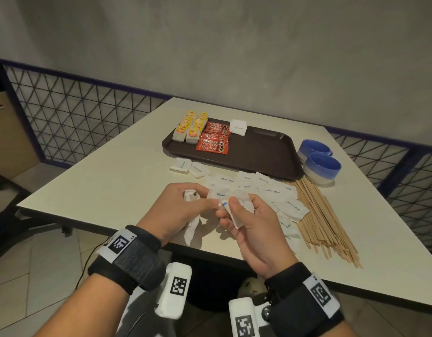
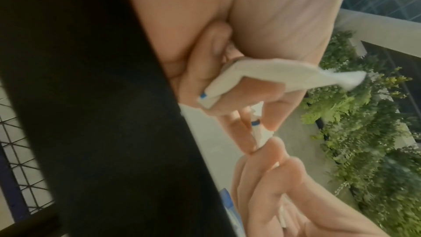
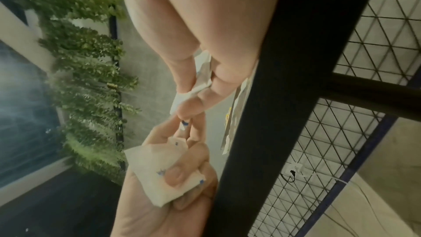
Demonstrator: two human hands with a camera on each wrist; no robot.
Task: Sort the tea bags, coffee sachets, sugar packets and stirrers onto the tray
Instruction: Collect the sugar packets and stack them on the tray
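Note:
Over the table's near edge, my left hand (image 1: 202,200) grips a bunch of white sugar packets (image 1: 219,194). My right hand (image 1: 230,206) pinches more packets, and both hands' fingertips meet on one of them. The left wrist view shows my left hand (image 2: 227,96) curled round a folded packet (image 2: 262,77). In the right wrist view my right hand (image 3: 193,96) pinches a packet (image 3: 198,86). On the brown tray (image 1: 263,154) lie yellow tea bags (image 1: 190,127), red coffee sachets (image 1: 213,138) and one sugar packet (image 1: 238,127). Loose sugar packets (image 1: 268,188) and wooden stirrers (image 1: 324,220) lie on the table.
Two blue cups (image 1: 319,164) stand right of the tray, close to the stirrers. Two separate sugar packets (image 1: 189,167) lie left of the pile. A wire mesh fence (image 1: 76,113) runs behind the table on both sides. The tray's right half is bare.

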